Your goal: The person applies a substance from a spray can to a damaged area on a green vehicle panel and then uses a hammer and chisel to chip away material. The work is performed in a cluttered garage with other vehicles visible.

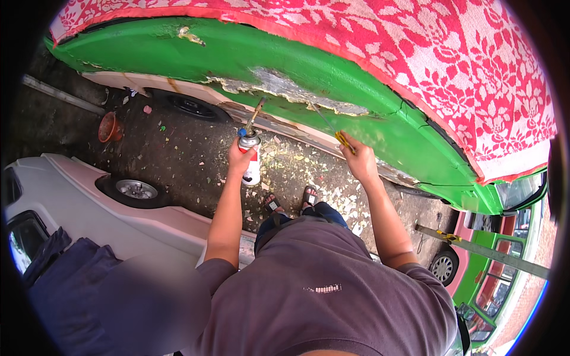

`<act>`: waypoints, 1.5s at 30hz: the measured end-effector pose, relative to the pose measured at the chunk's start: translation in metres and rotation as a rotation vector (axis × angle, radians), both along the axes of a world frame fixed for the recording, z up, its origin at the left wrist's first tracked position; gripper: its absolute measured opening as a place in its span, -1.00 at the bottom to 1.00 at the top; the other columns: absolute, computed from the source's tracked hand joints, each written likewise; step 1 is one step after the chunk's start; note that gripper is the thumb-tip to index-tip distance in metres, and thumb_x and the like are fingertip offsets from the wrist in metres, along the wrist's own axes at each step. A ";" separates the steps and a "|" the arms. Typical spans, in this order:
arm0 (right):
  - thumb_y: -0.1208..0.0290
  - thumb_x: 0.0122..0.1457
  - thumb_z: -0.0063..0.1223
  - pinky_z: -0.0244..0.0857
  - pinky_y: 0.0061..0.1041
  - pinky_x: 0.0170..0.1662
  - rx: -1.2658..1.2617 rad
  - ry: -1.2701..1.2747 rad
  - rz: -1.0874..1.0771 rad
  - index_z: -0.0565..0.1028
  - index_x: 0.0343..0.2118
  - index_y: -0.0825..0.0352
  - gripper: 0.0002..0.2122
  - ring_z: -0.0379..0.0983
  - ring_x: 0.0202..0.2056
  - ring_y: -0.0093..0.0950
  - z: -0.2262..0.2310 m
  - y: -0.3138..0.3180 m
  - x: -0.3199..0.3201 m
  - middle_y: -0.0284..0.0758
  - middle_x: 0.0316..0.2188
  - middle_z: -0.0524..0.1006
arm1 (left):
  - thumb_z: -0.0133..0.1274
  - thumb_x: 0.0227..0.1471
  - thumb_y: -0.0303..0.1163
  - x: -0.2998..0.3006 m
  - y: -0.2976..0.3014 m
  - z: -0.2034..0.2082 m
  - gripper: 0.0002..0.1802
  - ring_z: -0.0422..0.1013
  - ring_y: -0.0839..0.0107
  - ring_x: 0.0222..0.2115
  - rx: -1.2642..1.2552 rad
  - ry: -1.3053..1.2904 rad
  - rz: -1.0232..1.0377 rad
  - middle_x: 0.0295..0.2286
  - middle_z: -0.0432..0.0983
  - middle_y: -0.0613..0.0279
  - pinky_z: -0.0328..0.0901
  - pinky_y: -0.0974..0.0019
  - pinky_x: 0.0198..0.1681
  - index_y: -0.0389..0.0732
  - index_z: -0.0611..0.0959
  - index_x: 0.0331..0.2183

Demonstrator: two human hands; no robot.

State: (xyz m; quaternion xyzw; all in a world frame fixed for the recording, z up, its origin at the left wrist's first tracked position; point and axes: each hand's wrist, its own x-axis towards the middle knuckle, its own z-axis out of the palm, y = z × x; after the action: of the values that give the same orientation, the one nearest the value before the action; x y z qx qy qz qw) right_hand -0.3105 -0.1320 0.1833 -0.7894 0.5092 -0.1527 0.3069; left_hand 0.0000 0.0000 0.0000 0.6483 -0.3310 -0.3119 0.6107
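Observation:
My left hand [239,158] is wrapped round a blowtorch [252,166], a white and red gas can with a blue knob and a metal nozzle. The nozzle points up at the lower edge of a green vehicle panel [178,56]; no flame can be made out. In my right hand [360,159] is a screwdriver [342,139] with a yellow handle. Its thin shaft reaches to a ragged grey patch [279,83] where the green paint is gone, and the tip seems to touch the patch's lower edge. A smaller chipped spot [191,35] shows farther left.
A pink and white floral cloth [415,47] covers the vehicle's top. Paint flakes [350,213] litter the ground round my feet. Behind me on the left stands a pinkish-white vehicle [178,222]. An orange pot [107,127] and metal poles [493,251] stand at the sides.

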 end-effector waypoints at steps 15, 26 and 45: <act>0.30 0.13 0.06 0.34 -0.30 -0.07 -0.009 -0.032 -0.007 0.45 0.06 0.13 -0.61 0.47 -0.12 -0.09 -0.002 -0.003 -0.012 0.00 -0.18 0.53 | 0.26 -0.21 -0.37 -0.014 -0.002 0.008 -0.55 0.48 0.43 -0.32 0.011 0.013 -0.045 -0.33 0.57 0.21 0.34 0.33 -0.17 -0.26 0.53 -0.21; 0.31 0.12 0.09 0.33 -0.32 -0.04 0.000 -0.026 -0.077 0.45 0.06 0.13 -0.60 0.48 -0.11 -0.13 -0.003 0.004 -0.041 -0.01 -0.16 0.53 | 0.24 -0.18 -0.38 -0.033 -0.007 0.016 -0.60 0.46 0.47 -0.34 0.009 0.044 -0.114 -0.34 0.56 0.25 0.34 0.35 -0.20 -0.24 0.54 -0.22; 0.30 0.12 0.09 0.32 -0.34 -0.02 0.038 0.014 -0.120 0.45 0.06 0.14 -0.60 0.47 -0.06 -0.17 0.005 0.019 -0.057 -0.06 -0.13 0.52 | 0.22 -0.14 -0.45 -0.009 0.002 -0.011 -0.64 0.46 0.47 -0.33 0.017 0.103 0.006 -0.32 0.56 0.26 0.33 0.35 -0.19 -0.26 0.55 -0.21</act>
State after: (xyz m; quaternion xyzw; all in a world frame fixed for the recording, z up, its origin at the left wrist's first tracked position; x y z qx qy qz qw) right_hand -0.3678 -0.1132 0.1883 -0.7526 0.5606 -0.1556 0.3083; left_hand -0.0089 0.0018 -0.0109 0.6373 -0.2946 -0.3459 0.6224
